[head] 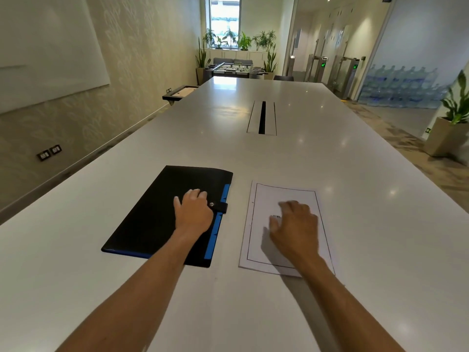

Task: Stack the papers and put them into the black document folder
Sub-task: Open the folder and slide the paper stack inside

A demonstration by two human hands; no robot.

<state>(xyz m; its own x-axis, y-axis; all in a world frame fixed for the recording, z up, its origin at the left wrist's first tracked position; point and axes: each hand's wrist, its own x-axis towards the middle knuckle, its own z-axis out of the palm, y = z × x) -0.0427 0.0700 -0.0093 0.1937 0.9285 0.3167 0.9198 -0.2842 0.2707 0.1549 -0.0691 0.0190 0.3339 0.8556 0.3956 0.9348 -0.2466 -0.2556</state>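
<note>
On my feed the flat black document folder with blue edging (157, 219) lies closed on the long white table (253, 153), its snap tab (220, 206) fastened; the left hand (194, 212) rests palm-down on it by the tab, fingers loosely together, gripping nothing; just beside it, apart, sits the white printed paper stack (284, 196); the right hand (295, 224) is over it, fingers spread, though blur hides whether they touch.
</note>
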